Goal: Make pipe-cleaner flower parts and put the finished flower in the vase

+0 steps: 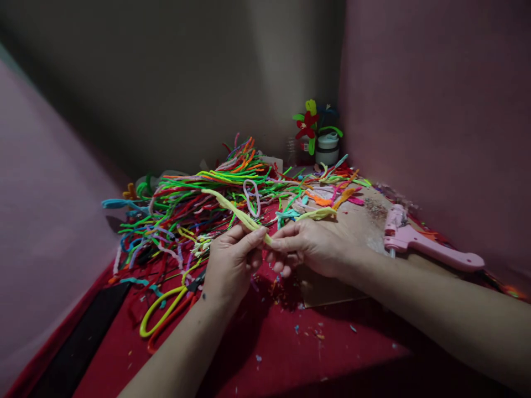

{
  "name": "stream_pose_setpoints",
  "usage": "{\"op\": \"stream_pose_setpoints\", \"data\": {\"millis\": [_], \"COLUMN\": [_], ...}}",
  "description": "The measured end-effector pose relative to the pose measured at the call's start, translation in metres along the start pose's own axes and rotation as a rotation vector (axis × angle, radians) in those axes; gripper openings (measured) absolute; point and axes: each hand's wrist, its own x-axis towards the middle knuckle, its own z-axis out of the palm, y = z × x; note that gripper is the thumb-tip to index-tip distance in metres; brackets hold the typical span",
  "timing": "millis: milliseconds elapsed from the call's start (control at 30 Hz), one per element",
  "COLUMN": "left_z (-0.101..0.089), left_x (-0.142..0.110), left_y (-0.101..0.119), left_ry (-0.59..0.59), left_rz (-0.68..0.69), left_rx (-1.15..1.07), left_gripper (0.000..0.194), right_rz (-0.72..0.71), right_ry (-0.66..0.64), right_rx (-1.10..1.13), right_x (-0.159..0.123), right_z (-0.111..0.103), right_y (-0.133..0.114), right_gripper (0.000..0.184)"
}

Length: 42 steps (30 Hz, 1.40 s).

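Observation:
A pale yellow pipe cleaner (pixel 233 208), looking doubled or several strands thick, slants up and left from between my hands. My left hand (pixel 232 262) pinches it near its lower end, thumb on top. Just to the right, my right hand (pixel 311 247) grips the tip between thumb and forefinger, its other fingers curled below. Behind them spreads a big tangled heap of coloured pipe cleaners (pixel 186 193), and a lilac loop (pixel 252 199) stands up from it. A shaped pale yellow piece (pixel 317 214) lies just beyond my right hand.
Scissors with yellow and red handles (pixel 164 312) lie left of my left wrist. A pink glue gun (pixel 431 246) rests at the right by a brown board (pixel 327 290). At the back stands a pot (pixel 327 148) with pipe-cleaner flowers. Scraps dot the red cloth (pixel 290 365).

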Motion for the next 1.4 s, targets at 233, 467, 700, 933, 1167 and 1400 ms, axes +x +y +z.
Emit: {"op": "stream_pose_setpoints", "data": {"millis": [233,467,700,933,1167,1400], "left_z": [-0.006,-0.009,-0.007,-0.007,-0.017,-0.028], "left_x": [0.009,0.013,0.011,0.006,0.002,0.008], "left_y": [-0.002,-0.006,-0.009,-0.008,-0.002,0.016], "left_ry": [-0.016,-0.018,-0.053,0.015,-0.168,-0.349], "left_rz": [-0.023,-0.037,-0.071,0.028,0.775,1.038], "left_rx": [-0.146,-0.159,-0.118,0.280,0.927,1.268], "left_gripper": [0.015,0.015,0.016,0.027,0.013,0.013], "right_rz": [0.019,-0.028,-0.054,-0.046,-0.059,-0.061], "right_ry": [0.175,0.169,0.196,0.255,0.253,0.154], "right_rx": [-0.134,-0.149,-0.175,-0.151,-0.168,-0.325], "right_x": [-0.004,-0.004,-0.002,0.000,0.001,-0.003], "right_z": [0.009,0.010,0.010,0.010,0.007,0.007], "right_y": [-0.006,-0.005,-0.002,0.000,-0.001,-0.006], "right_gripper": [0.012,0.013,0.013,0.011,0.012,0.011]}}
